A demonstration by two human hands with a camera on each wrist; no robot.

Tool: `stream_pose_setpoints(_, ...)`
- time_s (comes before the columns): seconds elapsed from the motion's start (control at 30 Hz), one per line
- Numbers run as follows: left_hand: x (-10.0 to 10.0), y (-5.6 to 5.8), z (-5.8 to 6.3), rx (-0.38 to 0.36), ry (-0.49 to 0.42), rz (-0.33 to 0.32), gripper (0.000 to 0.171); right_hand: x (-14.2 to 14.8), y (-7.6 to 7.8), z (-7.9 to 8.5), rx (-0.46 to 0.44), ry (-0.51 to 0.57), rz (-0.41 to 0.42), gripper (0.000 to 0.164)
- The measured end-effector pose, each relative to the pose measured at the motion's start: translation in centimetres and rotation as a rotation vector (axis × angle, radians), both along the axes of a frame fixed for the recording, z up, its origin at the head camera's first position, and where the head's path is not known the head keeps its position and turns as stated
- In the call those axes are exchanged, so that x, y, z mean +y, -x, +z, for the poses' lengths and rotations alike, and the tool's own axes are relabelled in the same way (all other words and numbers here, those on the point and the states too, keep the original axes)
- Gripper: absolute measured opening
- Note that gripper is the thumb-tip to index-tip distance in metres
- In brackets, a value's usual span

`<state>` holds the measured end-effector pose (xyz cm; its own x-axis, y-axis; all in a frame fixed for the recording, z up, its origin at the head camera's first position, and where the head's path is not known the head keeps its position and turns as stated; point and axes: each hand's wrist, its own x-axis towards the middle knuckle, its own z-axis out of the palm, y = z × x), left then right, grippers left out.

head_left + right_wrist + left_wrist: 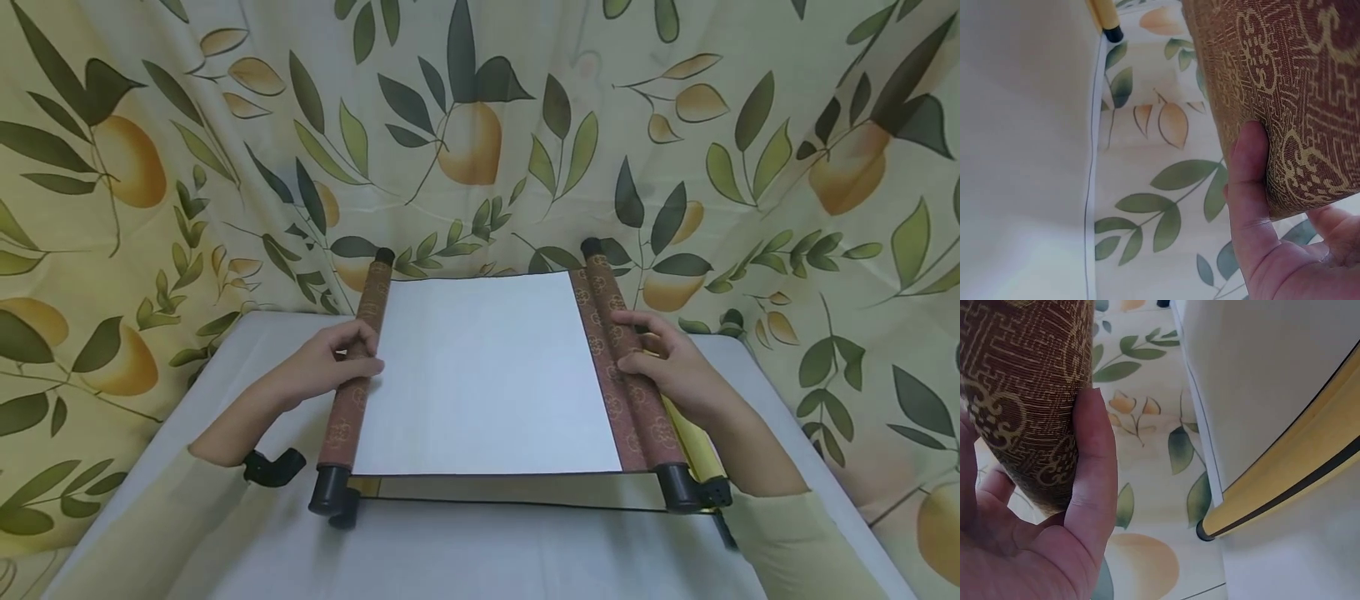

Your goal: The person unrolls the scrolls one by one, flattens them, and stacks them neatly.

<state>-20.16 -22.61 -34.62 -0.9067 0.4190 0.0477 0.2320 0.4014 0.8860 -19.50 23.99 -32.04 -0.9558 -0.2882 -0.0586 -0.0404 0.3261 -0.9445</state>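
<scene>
Both hands hold a brown patterned scroll, opened to show blank white paper [483, 375]. My left hand [330, 365] grips its left roller [347, 421], thumb on the inner side and fingers curled behind. Around the right roller [651, 417] my right hand [671, 367] curls its thumb and fingers. Black caps end both rollers. Gold designs on the brown cloth show close up on the left roller [1029, 394] and the right roller [1291, 81] in the wrist views. Below lies a second, yellow scroll [686, 442], also unrolled and largely hidden by the brown one.
A white-covered table [480, 554] lies under the scrolls. Behind it and at both sides hangs a curtain [570, 225] printed with fruit and leaves. A black wrist device [273, 468] sits at the left wrist, another [714, 492] at the right.
</scene>
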Motion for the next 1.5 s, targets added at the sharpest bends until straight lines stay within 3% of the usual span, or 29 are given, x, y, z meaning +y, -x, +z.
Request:
stream_pose_setpoints(0.17, -0.2, 0.2, -0.1, 0.030, 0.005, -0.013, 0.020, 0.3, -0.1, -0.2, -0.007, -0.005, 0.008, 0.057)
stream_pose_setpoints(0.43, -0.4, -0.1, 0.3, 0.004, 0.030, -0.018, 0.013, 0.5, 0.0, -0.3, 0.001, -0.004, 0.016, 0.058)
stream_pose_setpoints(0.63, -0.7, -0.2, 0.4, 0.053, 0.066, -0.012, 0.015, 0.7, -0.1, -0.2, -0.001, 0.007, 0.021, 0.058)
stream_pose_setpoints(1.23, -1.3, -0.3, 0.4, 0.081, 0.129, 0.001, 0.013, 0.4, -0.2, 0.4, 0.002, -0.014, -0.010, 0.055)
stream_pose_setpoints(1.5, -1.4, -0.3, 0.3, 0.091, 0.110, -0.012, 0.009, 0.4, -0.3, 0.5, 0.001, -0.034, -0.013, 0.055)
